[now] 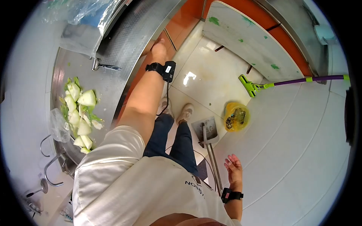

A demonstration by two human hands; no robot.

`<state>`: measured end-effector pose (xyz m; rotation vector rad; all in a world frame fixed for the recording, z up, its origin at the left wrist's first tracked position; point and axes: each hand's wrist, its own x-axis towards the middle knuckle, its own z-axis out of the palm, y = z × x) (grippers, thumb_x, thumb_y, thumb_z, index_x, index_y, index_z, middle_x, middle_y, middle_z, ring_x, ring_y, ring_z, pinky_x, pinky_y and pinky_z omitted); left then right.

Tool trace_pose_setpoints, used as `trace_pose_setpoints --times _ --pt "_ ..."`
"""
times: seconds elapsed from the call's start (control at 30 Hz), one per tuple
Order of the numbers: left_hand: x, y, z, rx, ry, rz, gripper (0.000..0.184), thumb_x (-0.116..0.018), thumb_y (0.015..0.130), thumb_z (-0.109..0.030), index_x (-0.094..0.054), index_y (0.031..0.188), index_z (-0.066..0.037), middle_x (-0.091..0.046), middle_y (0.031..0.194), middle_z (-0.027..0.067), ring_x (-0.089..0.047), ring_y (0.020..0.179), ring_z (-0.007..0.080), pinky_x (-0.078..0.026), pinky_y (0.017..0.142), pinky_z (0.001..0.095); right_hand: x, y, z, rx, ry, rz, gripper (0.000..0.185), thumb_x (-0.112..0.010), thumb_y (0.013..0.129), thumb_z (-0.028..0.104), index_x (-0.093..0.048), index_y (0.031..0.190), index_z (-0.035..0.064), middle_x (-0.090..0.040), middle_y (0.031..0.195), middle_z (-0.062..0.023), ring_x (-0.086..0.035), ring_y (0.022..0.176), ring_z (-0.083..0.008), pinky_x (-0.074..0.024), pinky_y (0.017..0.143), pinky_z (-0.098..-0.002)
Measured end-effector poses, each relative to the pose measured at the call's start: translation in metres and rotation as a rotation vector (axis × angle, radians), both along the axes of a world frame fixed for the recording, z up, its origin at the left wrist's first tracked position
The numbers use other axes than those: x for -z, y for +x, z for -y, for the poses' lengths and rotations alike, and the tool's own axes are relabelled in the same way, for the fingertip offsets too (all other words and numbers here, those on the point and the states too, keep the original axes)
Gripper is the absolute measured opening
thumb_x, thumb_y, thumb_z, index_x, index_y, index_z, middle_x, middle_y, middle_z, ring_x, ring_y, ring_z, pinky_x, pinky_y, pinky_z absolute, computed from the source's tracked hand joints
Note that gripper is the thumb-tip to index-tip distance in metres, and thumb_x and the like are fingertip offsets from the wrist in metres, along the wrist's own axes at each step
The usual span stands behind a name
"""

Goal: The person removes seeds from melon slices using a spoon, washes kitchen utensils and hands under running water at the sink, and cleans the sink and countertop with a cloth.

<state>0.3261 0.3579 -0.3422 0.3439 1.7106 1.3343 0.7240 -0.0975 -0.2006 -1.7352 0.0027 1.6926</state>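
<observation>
My left hand (pixel 159 49) reaches down to the orange cabinet front (pixel 180 28) under the metal counter. Its fingers are mostly hidden, so I cannot make out whether they grip the door. My right hand (pixel 234 167) hangs near the white wall, with fingers apart and nothing in it. On the counter (pixel 105 90), left of my left arm, lie pale green vegetable chunks (pixel 83 127) with leafy scraps and a peeler (pixel 107 67). Closest to my right hand are the long handles of a dustpan (pixel 205 128) on the floor.
A bin with a yellow bag (pixel 236 117) stands by the wall. Beyond it rests a green mop head (pixel 249 86) on a purple pole. A leaf-patterned white board (pixel 249 37) leans against cabinets opposite. Clear plastic (pixel 81 35) covers part of the counter; a faucet (pixel 51 171) is at left.
</observation>
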Motion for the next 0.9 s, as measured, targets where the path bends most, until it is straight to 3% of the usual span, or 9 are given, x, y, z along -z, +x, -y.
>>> trace_pose_setpoints --times 0.13,0.37,0.5,0.6,0.63,0.7,0.73,0.83,0.9 --pt "-0.010 0.017 0.014 0.090 0.290 0.087 0.045 -0.044 0.090 0.000 -0.042 0.134 -0.003 -0.042 0.139 0.0133 -0.041 0.126 0.0195 -0.034 0.100 0.0291 0.007 -0.009 -0.004 -0.009 0.002 -0.012 0.047 -0.061 0.083 0.004 -0.047 0.128 0.0066 -0.055 0.122 -0.0080 -0.054 0.108 -0.0233 -0.0457 0.091 -0.0349" --pt "-0.013 0.033 0.078 0.278 0.181 0.283 0.048 -0.042 0.090 0.001 -0.037 0.137 -0.005 -0.040 0.140 0.0117 -0.038 0.128 0.0203 -0.031 0.102 0.0310 0.006 -0.005 -0.036 -0.089 0.016 0.018 0.047 -0.061 0.084 0.007 -0.045 0.128 0.0053 -0.055 0.122 -0.0079 -0.054 0.107 -0.0217 -0.0449 0.090 -0.0341" --pt "-0.015 0.026 0.087 0.336 0.092 0.169 0.046 -0.044 0.091 -0.001 -0.039 0.136 -0.004 -0.042 0.139 0.0116 -0.040 0.126 0.0184 -0.033 0.100 0.0294 -0.005 -0.004 -0.059 -0.136 0.024 0.056 0.045 -0.061 0.084 0.009 -0.046 0.127 0.0057 -0.056 0.120 -0.0074 -0.055 0.106 -0.0210 -0.0450 0.089 -0.0334" --pt "0.017 0.011 0.082 0.448 0.091 -0.139 0.042 -0.046 0.090 -0.002 -0.044 0.132 -0.003 -0.047 0.133 0.0169 -0.045 0.122 0.0225 -0.036 0.099 0.0299 -0.005 -0.002 -0.071 -0.172 0.053 0.067 0.045 -0.061 0.085 0.010 -0.046 0.127 0.0055 -0.056 0.121 -0.0071 -0.054 0.106 -0.0207 -0.0449 0.089 -0.0333" --pt "0.037 0.000 0.077 0.449 0.058 -0.686 0.035 -0.046 0.091 -0.004 -0.048 0.126 0.000 -0.052 0.125 0.0203 -0.050 0.116 0.0268 -0.040 0.096 0.0325 -0.004 -0.002 -0.072 -0.175 0.066 0.071 0.045 -0.061 0.085 0.010 -0.046 0.127 0.0056 -0.056 0.121 -0.0071 -0.054 0.106 -0.0206 -0.0448 0.089 -0.0335" --pt "0.049 -0.033 0.065 0.617 -0.172 -1.082 0.029 -0.047 0.092 -0.013 -0.057 0.113 0.004 -0.059 0.110 0.0254 -0.058 0.103 0.0355 -0.046 0.089 0.0380 -0.001 0.000 -0.070 -0.175 0.050 0.070 0.045 -0.061 0.085 0.010 -0.046 0.127 0.0056 -0.056 0.121 -0.0071 -0.054 0.106 -0.0205 -0.0447 0.090 -0.0336" --pt "0.043 -0.049 0.058 0.790 -0.366 -0.915 0.031 -0.048 0.092 -0.019 -0.060 0.107 0.005 -0.061 0.102 0.0270 -0.060 0.096 0.0400 -0.049 0.086 0.0409 -0.001 0.001 -0.068 -0.185 0.053 0.081 0.045 -0.061 0.085 0.011 -0.046 0.127 0.0057 -0.055 0.122 -0.0074 -0.054 0.106 -0.0205 -0.0445 0.090 -0.0339" --pt "0.032 -0.043 0.052 0.570 -0.462 -0.799 0.043 -0.052 0.090 -0.032 -0.060 0.105 0.007 -0.062 0.103 0.0267 -0.060 0.094 0.0412 -0.050 0.082 0.0428 0.003 0.014 -0.049 -0.163 0.036 0.084 0.046 -0.062 0.085 0.012 -0.046 0.128 0.0054 -0.054 0.124 -0.0084 -0.054 0.107 -0.0205 -0.0434 0.091 -0.0334" --pt "-0.022 -0.016 0.056 0.423 -0.565 -0.600 0.044 -0.051 0.089 -0.034 -0.059 0.109 0.005 -0.058 0.113 0.0259 -0.057 0.104 0.0398 -0.047 0.088 0.0423 -0.004 0.016 -0.038 -0.119 0.027 0.094 0.047 -0.062 0.085 0.012 -0.046 0.129 0.0049 -0.052 0.127 -0.0101 -0.053 0.109 -0.0210 -0.0418 0.093 -0.0331"
